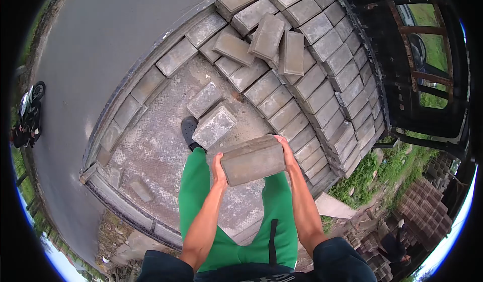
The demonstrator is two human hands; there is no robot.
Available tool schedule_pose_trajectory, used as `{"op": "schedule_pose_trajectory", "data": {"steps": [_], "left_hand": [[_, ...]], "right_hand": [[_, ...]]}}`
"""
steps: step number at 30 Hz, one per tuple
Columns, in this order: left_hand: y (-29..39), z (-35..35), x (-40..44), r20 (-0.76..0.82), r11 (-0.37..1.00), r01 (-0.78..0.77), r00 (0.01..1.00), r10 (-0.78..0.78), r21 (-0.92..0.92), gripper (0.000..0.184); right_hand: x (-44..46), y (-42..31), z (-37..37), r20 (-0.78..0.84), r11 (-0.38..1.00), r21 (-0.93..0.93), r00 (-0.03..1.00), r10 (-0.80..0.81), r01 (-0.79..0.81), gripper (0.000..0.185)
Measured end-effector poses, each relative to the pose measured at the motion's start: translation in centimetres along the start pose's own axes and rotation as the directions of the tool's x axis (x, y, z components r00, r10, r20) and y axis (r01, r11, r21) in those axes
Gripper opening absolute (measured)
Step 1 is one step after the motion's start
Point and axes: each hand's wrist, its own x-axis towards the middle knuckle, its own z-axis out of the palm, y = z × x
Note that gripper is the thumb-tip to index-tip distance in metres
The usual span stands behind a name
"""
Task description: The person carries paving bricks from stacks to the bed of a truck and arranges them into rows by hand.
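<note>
One concrete block [254, 164] is held above the truck bed [151, 143], before the person's legs. Fingers of the left hand [218, 170] and right hand [287, 151] clamp its opposite ends. Two loose blocks [216, 125] lie beyond, near a dark shoe [188, 127]. Stacked blocks [320, 97] occupy the bed's right side; a road [115, 40] runs left.

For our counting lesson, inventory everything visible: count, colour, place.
Held block: one, grey, centre
Floor blocks: two, grey, beyond it
Small pieces: two, grey, lower left
Truck bed: one, grey, underfoot
Stacked blocks: many, grey, upper right
Edge blocks: several, grey, left
Cab frame: one, black, right
Road: one, grey, left
Motorcycle: one, dark, left
Grass: uncounted, green, right
Ground blocks: many, brown, right
Other person: one, dark clothes, lower right
Shoe: one, dark, centre
Trousers: one pair, green, below
Sleeves: two, dark, bottom
Hands: two, bare, block's ends
</note>
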Motion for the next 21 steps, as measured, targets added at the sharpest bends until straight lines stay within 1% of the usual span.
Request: {"op": "schedule_pose_trajectory", "data": {"steps": [1,2,3,6,7,9,10,12,13,14,16,18,19,20,21], "left_hand": [[-1.0,0.8,0.3,-0.014,1.0,0.01,1.0,-0.01,-0.019,0.056],[-1.9,1.3,0.5,0.02,0.991,0.086,0.996,-0.085,-0.101,0.055],[-2.7,1.7,0.8,0.055,0.97,0.158,0.987,-0.15,-0.185,0.054],[-6.4,0.3,4.2,0.033,0.946,0.168,0.986,-0.165,-0.277,0.052],[-7.3,-0.5,5.6,0.016,0.939,0.163,0.986,-0.166,-0.303,0.052],[-9.0,-2.3,8.3,-0.083,0.961,0.156,0.981,-0.178,-0.227,0.051],[-9.7,-2.9,10.0,-0.084,0.958,0.151,0.981,-0.176,-0.243,0.051],[-11.1,-4.6,13.4,-0.06,0.946,0.092,0.991,-0.116,-0.31,0.057],[-12.0,-5.6,15.4,-0.109,0.956,0.037,0.991,-0.072,-0.292,0.053],[-12.9,-6.6,17.2,-0.117,0.954,0.04,0.99,-0.078,-0.299,0.053],[-13.7,-7.8,19.9,-0.07,0.946,0.082,0.992,-0.109,-0.313,0.05],[-14.3,-8.8,22.3,-0.059,0.933,0.099,0.99,-0.127,-0.345,0.052],[-14.1,-9.0,23.0,-0.047,0.922,0.108,0.99,-0.135,-0.371,0.053],[-13.9,-9.0,23.8,-0.048,0.922,0.111,0.989,-0.138,-0.371,0.053],[-13.5,-8.9,24.1,-0.085,0.927,0.071,0.99,-0.11,-0.368,0.055]], "right_hand": [[1.6,1.0,-0.9,-0.002,0.998,-0.066,1.0,0.02,-0.02,0.051],[3.1,2.1,-1.7,0.0,0.99,-0.136,0.999,0.041,-0.041,0.05],[4.6,3.6,-2.5,0.017,0.985,-0.161,0.998,0.061,-0.057,0.05],[8.9,8.4,-4.6,0.077,0.969,-0.24,0.994,0.081,-0.06,0.049],[10.0,9.5,-4.5,0.088,0.97,-0.235,0.992,0.09,-0.068,0.049],[11.4,12.0,-4.2,0.098,0.967,-0.242,0.989,0.11,-0.083,0.048],[12.5,13.1,-3.9,0.095,0.966,-0.24,0.988,0.122,-0.096,0.05],[14.8,15.0,-3.2,0.093,0.964,-0.241,0.986,0.137,-0.111,0.052],[15.8,15.6,-2.5,0.097,0.961,-0.255,0.986,0.135,-0.106,0.052],[17.0,16.0,-1.9,0.101,0.957,-0.271,0.986,0.13,-0.098,0.051],[19.1,16.9,-0.6,0.116,0.954,-0.285,0.984,0.134,-0.096,0.052],[21.2,17.6,0.3,0.165,0.94,-0.341,0.984,0.072,-0.011,0.054],[22.6,18.4,0.6,0.195,0.941,-0.337,0.978,0.078,-0.008,0.055],[23.8,19.0,0.8,0.193,0.941,-0.338,0.978,0.081,-0.011,0.055],[24.7,19.5,1.3,0.213,0.933,-0.36,0.974,0.081,0.001,0.057]]}}
